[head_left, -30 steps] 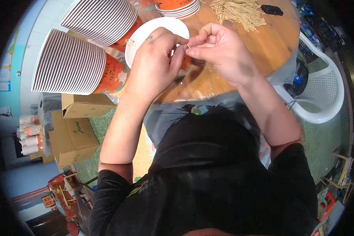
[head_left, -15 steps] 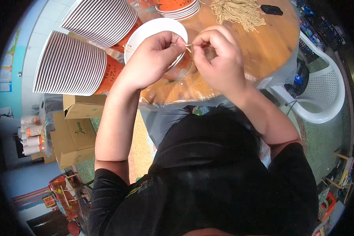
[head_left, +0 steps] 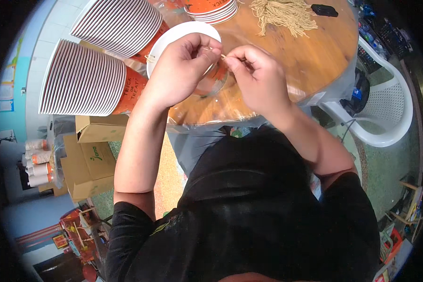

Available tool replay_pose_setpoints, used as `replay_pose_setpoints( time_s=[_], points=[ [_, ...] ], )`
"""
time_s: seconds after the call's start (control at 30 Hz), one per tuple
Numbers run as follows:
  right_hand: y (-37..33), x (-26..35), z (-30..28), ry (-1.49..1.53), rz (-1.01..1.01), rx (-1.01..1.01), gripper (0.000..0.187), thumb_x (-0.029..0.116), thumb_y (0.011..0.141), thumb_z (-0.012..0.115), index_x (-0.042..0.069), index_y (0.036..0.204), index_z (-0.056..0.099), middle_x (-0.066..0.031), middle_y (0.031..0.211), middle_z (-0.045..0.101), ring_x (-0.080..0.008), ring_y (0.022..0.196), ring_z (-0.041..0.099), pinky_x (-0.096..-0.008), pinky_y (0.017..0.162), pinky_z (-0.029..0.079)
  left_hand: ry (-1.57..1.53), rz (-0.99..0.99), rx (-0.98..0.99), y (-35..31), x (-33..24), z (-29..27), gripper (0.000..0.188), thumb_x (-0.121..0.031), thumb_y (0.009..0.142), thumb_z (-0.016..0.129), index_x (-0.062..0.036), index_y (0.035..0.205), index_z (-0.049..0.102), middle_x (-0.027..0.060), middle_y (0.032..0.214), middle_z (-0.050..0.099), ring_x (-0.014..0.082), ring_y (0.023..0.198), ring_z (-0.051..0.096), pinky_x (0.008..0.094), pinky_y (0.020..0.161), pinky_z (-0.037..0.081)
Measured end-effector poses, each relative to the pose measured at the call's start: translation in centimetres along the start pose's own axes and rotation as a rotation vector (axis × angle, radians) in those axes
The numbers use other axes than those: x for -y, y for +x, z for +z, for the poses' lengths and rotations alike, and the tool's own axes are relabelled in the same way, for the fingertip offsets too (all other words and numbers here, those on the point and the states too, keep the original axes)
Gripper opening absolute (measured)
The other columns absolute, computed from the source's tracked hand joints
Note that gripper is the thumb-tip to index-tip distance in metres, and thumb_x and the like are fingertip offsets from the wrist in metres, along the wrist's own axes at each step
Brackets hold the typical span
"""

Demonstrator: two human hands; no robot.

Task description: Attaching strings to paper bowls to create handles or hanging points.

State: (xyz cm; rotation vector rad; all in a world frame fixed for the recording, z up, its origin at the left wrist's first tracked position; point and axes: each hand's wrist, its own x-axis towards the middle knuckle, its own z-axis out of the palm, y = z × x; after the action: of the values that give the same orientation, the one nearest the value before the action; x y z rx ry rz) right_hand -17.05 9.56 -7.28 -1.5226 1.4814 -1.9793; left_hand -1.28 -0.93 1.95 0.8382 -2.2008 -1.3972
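A paper bucket (head_left: 189, 30) with a white inside and an orange outer wall stands on the table in front of me. Its far-left rim carries a small knot of tan cord (head_left: 149, 58). My left hand (head_left: 182, 68) is closed at the bucket's near-right rim, thumb and forefinger pinched together, covering part of the opening. Close beside it, my right hand (head_left: 259, 77) pinches a short end of the tan cord (head_left: 223, 56) between thumb and forefinger. The cord's path between the two hands is mostly hidden by my fingers.
Two long stacks of nested buckets (head_left: 82, 80) lie on their sides at left; another stack (head_left: 214, 14) stands at the back. A pile of tan cords (head_left: 284, 16) and a black object (head_left: 324, 10) lie beyond my hands. Cardboard boxes (head_left: 87, 162) sit lower left, a white plastic chair (head_left: 385, 103) right.
My right hand has lowered slightly, its fingers closing in from a looser curl while staying on the cord. My left hand has shifted only a little at the rim.
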Motion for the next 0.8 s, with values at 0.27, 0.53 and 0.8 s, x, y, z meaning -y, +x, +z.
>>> replay_pose_setpoints(
  time_s=[0.27, 0.53, 0.8],
  points=[
    [-1.5, -1.2, -0.8, 0.4, 0.207, 0.16, 0.01, 0.007, 0.111, 0.065, -0.001, 0.104, 0.066, -0.0138, 0.115, 0.074, -0.0166, 0.087, 0.073, -0.0336, 0.08, 0.062, 0.259, 0.133, -0.199, 0.3, 0.8, 0.3, 0.028, -0.008, 0.104, 0.076, 0.0038, 0.128, 0.068, -0.0041, 0.079, 0.054, 0.0071, 0.071, 0.052, 0.0284, 0.066, 0.048],
    [-0.6, -0.4, 0.5, 0.618, 0.032, 0.151, 0.014, 0.007, 0.115, 0.063, -0.005, 0.117, 0.068, -0.0119, 0.123, 0.075, -0.0125, 0.096, 0.074, -0.0284, 0.087, 0.064, 0.324, 0.151, -0.204, 0.5, 1.0, 0.5, 0.031, -0.006, 0.101, 0.077, 0.0019, 0.129, 0.066, -0.0023, 0.08, 0.054, 0.0092, 0.074, 0.054, 0.0293, 0.067, 0.048],
    [1.7, 0.6, 0.2, 0.687, 0.355, 0.098, 0.019, 0.001, 0.112, 0.068, -0.006, 0.129, 0.067, -0.0113, 0.111, 0.08, -0.0139, 0.095, 0.077, -0.0284, 0.087, 0.065, 0.027, 0.332, -0.276, 0.1, 1.9, 0.4, 0.019, -0.006, 0.111, 0.068, 0.0028, 0.128, 0.066, 0.002, 0.098, 0.067, 0.0084, 0.087, 0.064, 0.0263, 0.077, 0.054]
  ],
)
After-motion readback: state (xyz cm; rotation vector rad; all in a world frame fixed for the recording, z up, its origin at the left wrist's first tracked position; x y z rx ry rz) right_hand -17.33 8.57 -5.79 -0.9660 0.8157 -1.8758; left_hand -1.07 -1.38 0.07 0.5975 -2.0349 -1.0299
